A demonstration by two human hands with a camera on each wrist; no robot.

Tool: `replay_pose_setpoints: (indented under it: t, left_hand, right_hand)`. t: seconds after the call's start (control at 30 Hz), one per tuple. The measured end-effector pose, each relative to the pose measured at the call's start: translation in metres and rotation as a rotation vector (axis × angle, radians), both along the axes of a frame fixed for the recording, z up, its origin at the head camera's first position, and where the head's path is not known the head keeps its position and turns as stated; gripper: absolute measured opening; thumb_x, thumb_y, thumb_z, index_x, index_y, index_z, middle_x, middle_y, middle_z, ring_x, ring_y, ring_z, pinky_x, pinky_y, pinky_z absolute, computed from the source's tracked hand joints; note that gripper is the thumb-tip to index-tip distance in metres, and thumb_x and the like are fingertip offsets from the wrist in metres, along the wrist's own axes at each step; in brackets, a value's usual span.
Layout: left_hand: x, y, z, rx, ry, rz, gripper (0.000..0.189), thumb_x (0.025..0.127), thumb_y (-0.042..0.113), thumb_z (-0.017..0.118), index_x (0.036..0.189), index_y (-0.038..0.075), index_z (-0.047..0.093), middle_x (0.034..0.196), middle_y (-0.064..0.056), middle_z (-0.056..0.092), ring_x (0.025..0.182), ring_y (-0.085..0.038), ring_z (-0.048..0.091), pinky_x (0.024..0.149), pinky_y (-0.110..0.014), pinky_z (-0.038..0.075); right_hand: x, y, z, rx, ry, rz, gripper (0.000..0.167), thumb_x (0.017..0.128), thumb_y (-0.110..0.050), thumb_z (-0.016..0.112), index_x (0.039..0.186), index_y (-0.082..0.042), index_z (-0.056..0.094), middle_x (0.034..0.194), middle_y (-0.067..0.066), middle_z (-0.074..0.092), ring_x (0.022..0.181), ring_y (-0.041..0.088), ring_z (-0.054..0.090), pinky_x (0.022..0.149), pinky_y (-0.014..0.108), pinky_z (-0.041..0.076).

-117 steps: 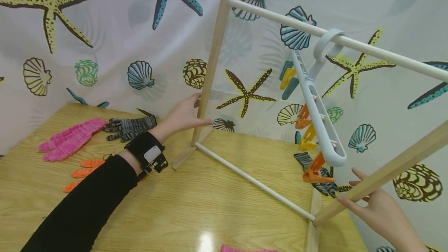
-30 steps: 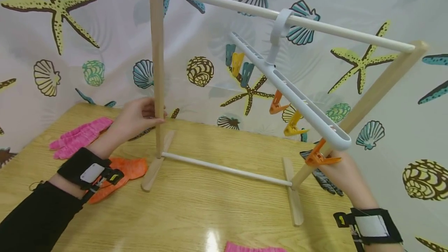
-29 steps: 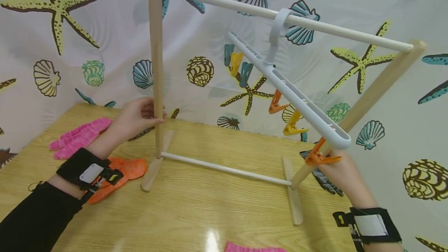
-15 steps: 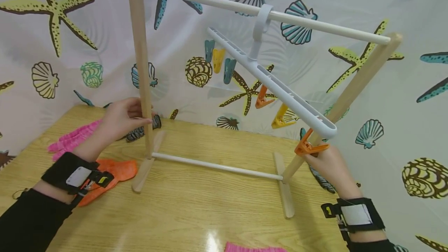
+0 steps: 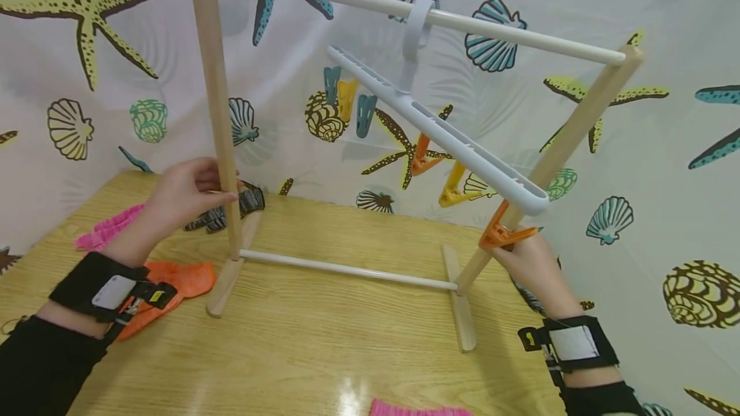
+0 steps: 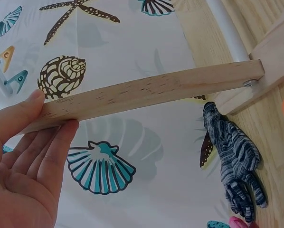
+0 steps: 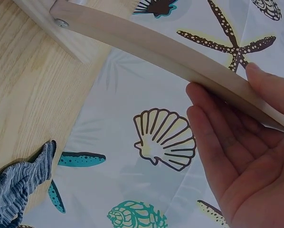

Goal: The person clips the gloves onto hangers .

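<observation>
A small drying rack stands on the table, with wooden posts and white rods. My left hand (image 5: 182,198) grips its left post (image 5: 216,95); in the left wrist view the thumb lies on one side of the wood and the fingertips on the other. Lower down the right post (image 5: 569,133), my right hand (image 5: 532,268) holds the wood between thumb and fingers, partly behind an orange clip (image 5: 502,233). From the top rod (image 5: 509,34) hangs a pale grey clip hanger (image 5: 457,140), slanting toward me. Teal clips (image 5: 365,115) and a yellow clip (image 5: 453,192) dangle from it.
Left of the rack lie a pink knit glove (image 5: 106,230), a grey knit glove (image 5: 214,218) and an orange one (image 5: 191,280). Another grey glove (image 7: 18,190) is beyond the right post. Pink fabric (image 5: 419,408) shows at the front edge. A patterned curtain (image 5: 324,24) hangs behind.
The rack has shifted left across the table and turned to face me more squarely, its hanger moving along. The right hand, earlier spread at the right post, now grips it.
</observation>
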State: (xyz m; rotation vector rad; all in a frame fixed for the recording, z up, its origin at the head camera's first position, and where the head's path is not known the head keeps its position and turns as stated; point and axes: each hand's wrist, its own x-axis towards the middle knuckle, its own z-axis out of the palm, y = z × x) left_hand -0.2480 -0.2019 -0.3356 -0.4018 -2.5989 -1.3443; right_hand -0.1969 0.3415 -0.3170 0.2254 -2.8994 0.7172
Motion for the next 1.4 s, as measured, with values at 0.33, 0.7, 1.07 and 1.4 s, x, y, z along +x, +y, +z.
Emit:
replay_pose_setpoints:
  t: [0.33,0.7,1.07,1.4]
  left_hand:
    - [0.0043,-0.0044,-0.0004,-0.033,-0.020,0.016,0.045,0.095,0.008,0.080,0.133,-0.011,0.063,0.123,-0.034,0.072,0.083,0.025,0.056,0.075,-0.001,0.051]
    - [0.0021,-0.0040,0.0013,-0.036,-0.013,0.011,0.043,0.096,0.009,0.079,0.132,-0.009,0.064,0.124,-0.032,0.073,0.086,0.023,0.059,0.075,-0.001,0.051]
    - [0.0026,-0.0022,0.0016,-0.006,-0.006,-0.007,0.039,0.096,0.005,0.078,0.130,-0.009,0.064,0.124,-0.033,0.073,0.084,0.024,0.059,0.076,-0.001,0.052]
    - [0.0014,-0.0025,0.0015,-0.004,-0.023,-0.008,0.039,0.097,0.007,0.078,0.130,-0.007,0.065,0.125,-0.031,0.073,0.085,0.022,0.060,0.076,-0.002,0.053]
  right_hand:
    - [0.0016,-0.0029,-0.0035,0.015,0.008,-0.026,0.017,0.103,-0.012,0.068,0.099,0.003,0.064,0.072,0.004,0.047,0.064,0.019,0.044,0.057,0.029,0.033]
    - [0.0019,-0.0014,-0.0032,-0.005,-0.005,-0.026,0.027,0.102,-0.012,0.070,0.119,0.008,0.067,0.081,0.013,0.062,0.071,0.022,0.051,0.063,0.031,0.041]
    - [0.0007,-0.0020,-0.0025,-0.007,-0.020,-0.037,0.030,0.102,-0.014,0.071,0.120,0.011,0.068,0.077,0.008,0.056,0.068,0.020,0.047,0.059,0.031,0.037]
    - [0.0025,-0.0007,-0.0041,-0.007,0.006,-0.017,0.031,0.101,-0.018,0.075,0.118,0.008,0.070,0.087,0.017,0.070,0.073,0.021,0.055,0.062,0.030,0.043]
